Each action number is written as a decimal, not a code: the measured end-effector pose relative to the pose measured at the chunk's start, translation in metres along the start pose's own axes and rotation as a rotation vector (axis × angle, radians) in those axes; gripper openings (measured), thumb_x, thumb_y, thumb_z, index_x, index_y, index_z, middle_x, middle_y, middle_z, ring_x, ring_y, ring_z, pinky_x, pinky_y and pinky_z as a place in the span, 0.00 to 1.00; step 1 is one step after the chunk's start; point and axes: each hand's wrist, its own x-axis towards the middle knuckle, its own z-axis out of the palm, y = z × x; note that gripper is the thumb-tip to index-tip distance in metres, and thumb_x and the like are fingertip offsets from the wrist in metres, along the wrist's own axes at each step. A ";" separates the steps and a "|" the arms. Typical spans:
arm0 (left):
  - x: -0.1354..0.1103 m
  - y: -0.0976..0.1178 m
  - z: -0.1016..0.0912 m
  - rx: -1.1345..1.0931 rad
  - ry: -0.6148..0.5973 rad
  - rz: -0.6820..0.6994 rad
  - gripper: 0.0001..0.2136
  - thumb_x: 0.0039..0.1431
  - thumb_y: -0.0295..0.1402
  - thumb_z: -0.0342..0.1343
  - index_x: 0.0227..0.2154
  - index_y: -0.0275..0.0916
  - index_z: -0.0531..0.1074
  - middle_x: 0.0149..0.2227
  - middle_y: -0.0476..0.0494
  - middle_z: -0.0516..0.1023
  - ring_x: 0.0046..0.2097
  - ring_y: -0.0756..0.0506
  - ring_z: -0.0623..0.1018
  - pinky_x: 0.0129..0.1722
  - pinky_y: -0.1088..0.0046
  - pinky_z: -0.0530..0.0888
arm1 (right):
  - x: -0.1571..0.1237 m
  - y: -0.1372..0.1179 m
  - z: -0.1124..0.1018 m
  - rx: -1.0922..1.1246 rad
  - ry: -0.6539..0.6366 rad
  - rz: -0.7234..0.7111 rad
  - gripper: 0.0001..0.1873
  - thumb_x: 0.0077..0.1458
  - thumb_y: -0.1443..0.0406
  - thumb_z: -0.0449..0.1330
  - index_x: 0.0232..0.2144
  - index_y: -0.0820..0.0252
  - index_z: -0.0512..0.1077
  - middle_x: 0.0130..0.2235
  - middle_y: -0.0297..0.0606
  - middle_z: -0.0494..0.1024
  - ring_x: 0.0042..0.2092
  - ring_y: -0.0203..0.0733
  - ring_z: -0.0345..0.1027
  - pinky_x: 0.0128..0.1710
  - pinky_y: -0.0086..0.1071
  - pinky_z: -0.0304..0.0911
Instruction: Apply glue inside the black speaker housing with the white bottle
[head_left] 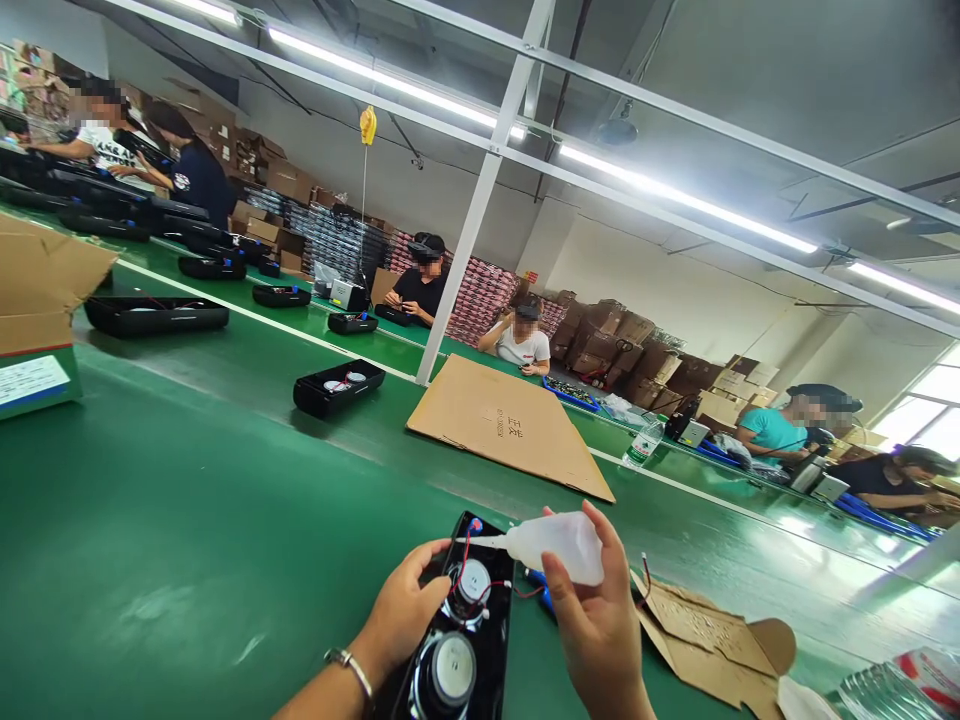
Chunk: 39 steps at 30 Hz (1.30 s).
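Head view shows your left hand [401, 612] on the left edge of the black speaker housing [495, 640], fingers curled against its side and thumb on its rim. The housing lies open-face up on the green counter [187, 520], right below you, with a small driver [474, 580] at its far end, a larger driver [452, 672] nearer you, and red wires [459, 570] looping beside the small one.

Your right hand [596, 625] is just right of the housing, fingers clamped around a white squeeze bottle [559, 545]. The bottle lies sideways above the housing's far end, with its thin nozzle [480, 541] pointing left over that end; whether the tip touches anything cannot be told.

A torn cardboard scrap [705, 635] lies right of the housing, past your right hand. Beyond the housing lies a flat cardboard sheet [502, 425], and farther off to the left sits another black housing [337, 388]. A metal bracelet [351, 665] circles your left wrist.
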 end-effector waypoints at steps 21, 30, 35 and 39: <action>-0.001 0.006 -0.007 0.107 -0.059 0.041 0.33 0.39 0.28 0.59 0.54 0.35 0.63 0.54 0.38 0.70 0.52 0.39 0.71 0.54 0.63 0.67 | 0.035 -0.028 0.038 -0.522 -0.211 -0.606 0.27 0.54 0.70 0.54 0.56 0.55 0.54 0.52 0.44 0.67 0.52 0.43 0.62 0.50 0.39 0.64; 0.003 0.002 -0.005 0.067 0.022 0.092 0.20 0.55 0.42 0.45 0.43 0.37 0.74 0.48 0.40 0.76 0.53 0.41 0.71 0.57 0.63 0.63 | 0.035 -0.026 0.041 -0.526 -0.186 -0.622 0.25 0.54 0.68 0.54 0.55 0.55 0.56 0.50 0.44 0.68 0.51 0.43 0.64 0.49 0.38 0.66; 0.003 0.001 -0.007 0.067 0.036 0.084 0.21 0.56 0.44 0.42 0.42 0.36 0.72 0.46 0.40 0.77 0.49 0.41 0.74 0.54 0.63 0.66 | 0.034 -0.022 0.042 -0.521 -0.239 -0.568 0.28 0.53 0.71 0.52 0.56 0.54 0.55 0.52 0.43 0.66 0.53 0.42 0.62 0.52 0.39 0.63; 0.005 -0.002 -0.008 0.075 0.047 0.090 0.19 0.56 0.44 0.42 0.37 0.38 0.73 0.40 0.42 0.79 0.44 0.41 0.76 0.49 0.65 0.70 | 0.034 -0.020 0.044 -0.533 -0.258 -0.570 0.29 0.52 0.73 0.51 0.56 0.52 0.55 0.53 0.42 0.66 0.54 0.43 0.62 0.52 0.40 0.63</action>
